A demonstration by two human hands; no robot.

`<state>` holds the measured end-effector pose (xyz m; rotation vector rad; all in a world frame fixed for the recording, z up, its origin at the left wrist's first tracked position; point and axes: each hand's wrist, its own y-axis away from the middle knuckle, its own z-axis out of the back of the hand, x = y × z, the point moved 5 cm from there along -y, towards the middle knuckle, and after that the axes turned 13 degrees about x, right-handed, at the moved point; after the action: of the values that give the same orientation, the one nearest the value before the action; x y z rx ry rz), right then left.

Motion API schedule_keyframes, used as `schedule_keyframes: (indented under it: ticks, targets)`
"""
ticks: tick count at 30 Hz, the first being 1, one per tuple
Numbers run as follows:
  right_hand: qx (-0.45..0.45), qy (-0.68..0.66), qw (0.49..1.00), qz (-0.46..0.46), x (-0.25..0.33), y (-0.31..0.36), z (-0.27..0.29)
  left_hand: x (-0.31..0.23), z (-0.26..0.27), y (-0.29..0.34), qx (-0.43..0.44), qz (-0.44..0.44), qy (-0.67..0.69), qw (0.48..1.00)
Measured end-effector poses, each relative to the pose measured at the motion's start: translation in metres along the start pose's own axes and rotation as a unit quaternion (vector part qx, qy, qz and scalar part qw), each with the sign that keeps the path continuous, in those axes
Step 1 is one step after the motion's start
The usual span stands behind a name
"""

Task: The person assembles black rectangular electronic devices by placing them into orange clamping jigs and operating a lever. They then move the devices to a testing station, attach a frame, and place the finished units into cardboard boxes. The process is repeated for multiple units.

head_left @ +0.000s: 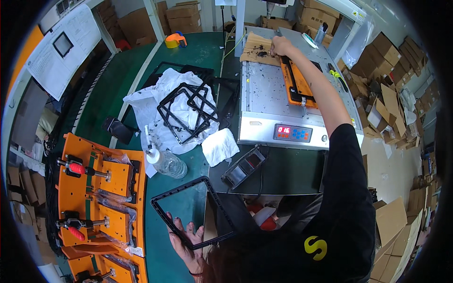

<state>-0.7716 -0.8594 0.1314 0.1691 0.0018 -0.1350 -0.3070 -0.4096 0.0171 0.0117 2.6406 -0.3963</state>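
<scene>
My left hand (pixel 188 244) holds a black rectangular frame (pixel 220 206) by its near edge, tilted above the green table. At the far end of the machine, my right hand (pixel 281 46) is closed, its fingertips pointing down at the edge of a cardboard piece (pixel 257 43) strewn with black scraps. Whatever it pinches is too small to make out. Just below that hand, an orange fixture (pixel 287 75) with a black strip along it lies on the silver machine top (pixel 259 94). My right forearm crosses over part of the machine and hides some of its surface.
Several black frames (pixel 165 111) rest on a white cloth (pixel 141 101). Nearby stand a clear bottle (pixel 172 165), a folded white wipe (pixel 220 147) and a black boxy device (pixel 244 167). Orange clamp jigs (pixel 78 188) line the left; an orange tape dispenser (pixel 175 40) sits far back.
</scene>
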Motion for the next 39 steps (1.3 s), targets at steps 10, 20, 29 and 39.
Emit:
schedule_keyframes:
  ticks: [10,20,29,39]
  targets:
    - [-0.078,-0.214,0.973,0.048,-0.035,-0.016,0.005,-0.002,-0.003,0.000,-0.008,-0.006,-0.015,1.000]
    - [-0.288,-0.400,0.867,0.076,-0.023,0.023,0.040,0.000,-0.003,0.002,-0.005,-0.007,0.016,1.000]
    - [-0.286,-0.420,0.860,0.038,-0.021,0.028,0.050,0.003,0.000,0.001,-0.013,-0.006,0.024,1.000]
    - [-0.309,-0.383,0.870,0.026,-0.013,0.039,0.059,0.004,0.000,0.001,-0.014,0.000,0.012,1.000]
